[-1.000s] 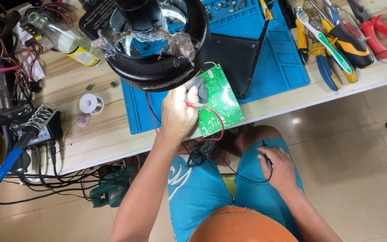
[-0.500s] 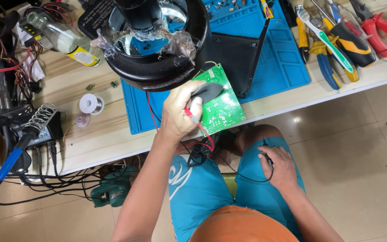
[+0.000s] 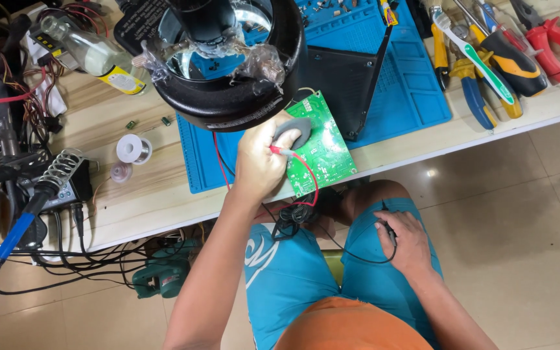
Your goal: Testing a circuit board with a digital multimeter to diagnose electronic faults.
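Left hand (image 3: 257,162) pinches red wire probe (image 3: 281,150) and grey pad (image 3: 293,131) on green circuit board (image 3: 322,146). Board lies on blue mat (image 3: 416,97) at worktop (image 3: 157,194) edge. Right hand (image 3: 409,243) rests on knee, touching black wire (image 3: 358,256).

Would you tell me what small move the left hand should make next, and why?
Probably lower the red probe tip onto the green circuit board: the left hand holds it just over the board's near edge, while the right hand rests on the thigh with the black lead.

A green rectangular circuit board (image 3: 322,146) is laid on the near edge of a blue rubber work mat (image 3: 416,97); a small solder spool (image 3: 133,148) is placed left of it, metal pliers (image 3: 487,65) far right.
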